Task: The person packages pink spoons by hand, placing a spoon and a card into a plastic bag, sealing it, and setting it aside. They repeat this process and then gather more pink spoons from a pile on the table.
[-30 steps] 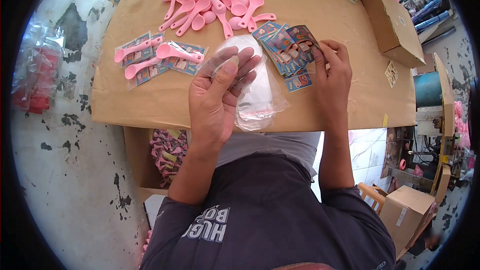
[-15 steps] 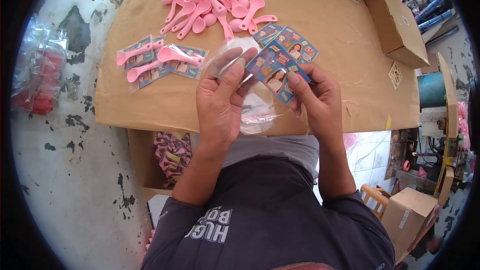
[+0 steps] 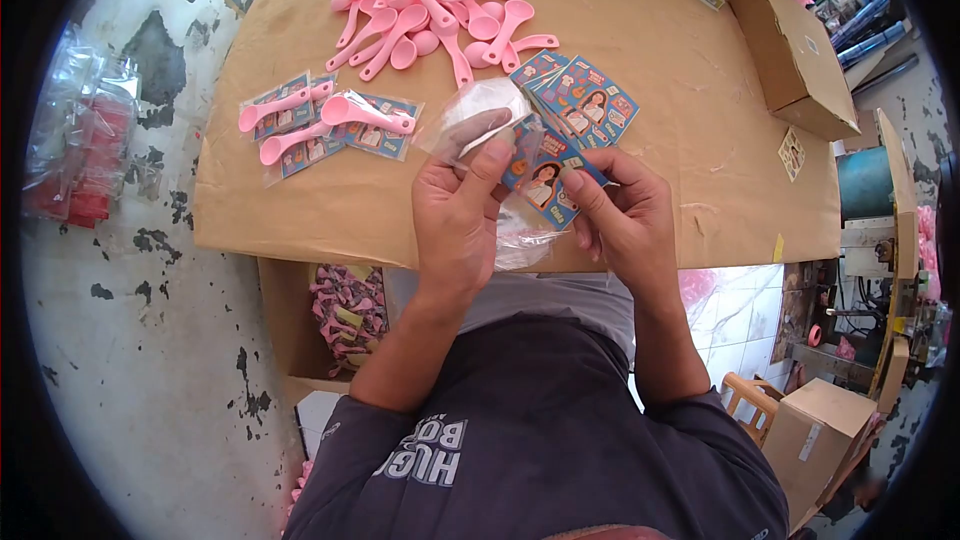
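My left hand (image 3: 455,215) pinches a clear plastic bag (image 3: 436,130) between thumb and fingers. My right hand (image 3: 628,205) grips a blue printed card (image 3: 549,188) by its right side. The card's left end appears to be inside the bag's mouth, behind the clear film. More clear plastic bags (image 3: 522,248) lie on the table under my hands, partly hidden. Just beyond the right hand is a fanned stack of similar cards (image 3: 603,108). To the left, several pink measuring spoons (image 3: 362,112) rest with blue cards in clear bags.
A heap of loose pink spoons (image 3: 430,2) covers the far part of the brown-covered table (image 3: 720,180). An open cardboard box (image 3: 795,55) stands at the right edge. Below the table's left side, another box holds many packed pink pieces (image 3: 347,312). Plastic packets (image 3: 85,140) hang on the left wall.
The card has moved left and down into the bag, and film now covers its left end. My left hand has shifted right, closer to the right hand.
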Action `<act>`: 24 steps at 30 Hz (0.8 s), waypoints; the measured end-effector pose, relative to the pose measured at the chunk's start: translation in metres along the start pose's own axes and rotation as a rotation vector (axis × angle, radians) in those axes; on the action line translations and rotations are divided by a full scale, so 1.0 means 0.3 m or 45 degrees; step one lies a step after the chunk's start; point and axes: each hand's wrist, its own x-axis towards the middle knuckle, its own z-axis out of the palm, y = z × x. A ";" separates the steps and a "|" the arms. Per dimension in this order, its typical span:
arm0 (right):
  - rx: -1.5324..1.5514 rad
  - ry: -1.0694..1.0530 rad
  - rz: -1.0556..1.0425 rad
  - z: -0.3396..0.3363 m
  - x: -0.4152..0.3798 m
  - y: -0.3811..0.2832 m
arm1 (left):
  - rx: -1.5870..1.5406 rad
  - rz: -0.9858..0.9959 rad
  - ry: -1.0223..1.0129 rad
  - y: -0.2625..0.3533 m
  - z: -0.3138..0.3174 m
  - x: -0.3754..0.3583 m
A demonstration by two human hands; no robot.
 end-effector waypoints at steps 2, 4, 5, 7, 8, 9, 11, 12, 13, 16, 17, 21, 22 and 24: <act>-0.079 -0.032 0.012 0.003 -0.003 -0.009 | 0.082 0.021 -0.019 -0.008 -0.009 0.000; -0.099 -0.068 0.048 -0.012 -0.002 -0.019 | 0.072 0.008 -0.012 0.005 0.001 0.001; -0.119 -0.100 0.086 -0.020 -0.001 -0.022 | 0.061 -0.008 -0.005 0.011 0.007 0.002; -0.120 -0.103 0.093 -0.028 0.001 -0.024 | 0.082 0.021 -0.002 0.017 0.011 0.003; -0.120 -0.104 0.103 -0.030 0.001 -0.025 | 0.104 0.046 0.002 0.017 0.012 0.003; -0.122 -0.102 0.103 -0.029 0.001 -0.027 | 0.102 0.044 0.001 0.015 0.014 0.000; -0.088 -0.085 0.081 -0.022 0.005 -0.030 | 0.039 0.005 -0.058 0.004 0.017 -0.010; -0.090 -0.082 0.081 -0.020 0.009 -0.030 | 0.037 0.003 -0.059 -0.004 0.018 -0.011; -0.031 -0.082 0.064 -0.018 0.013 -0.028 | 0.032 -0.014 -0.068 -0.012 0.018 -0.015; 0.099 -0.049 0.032 0.012 0.017 -0.025 | 0.023 0.006 -0.064 -0.014 0.017 -0.020; 0.167 -0.010 0.011 0.021 0.021 -0.026 | 0.017 0.043 -0.060 -0.010 0.019 -0.018; 0.200 -0.014 -0.004 0.014 0.029 -0.002 | 0.071 0.085 0.000 0.001 0.019 -0.020; 0.229 -0.064 -0.021 0.020 0.031 -0.003 | 0.058 0.038 -0.046 -0.011 0.011 -0.024; 0.256 -0.104 -0.047 0.031 0.040 -0.004 | 0.044 -0.012 -0.103 -0.020 0.006 -0.028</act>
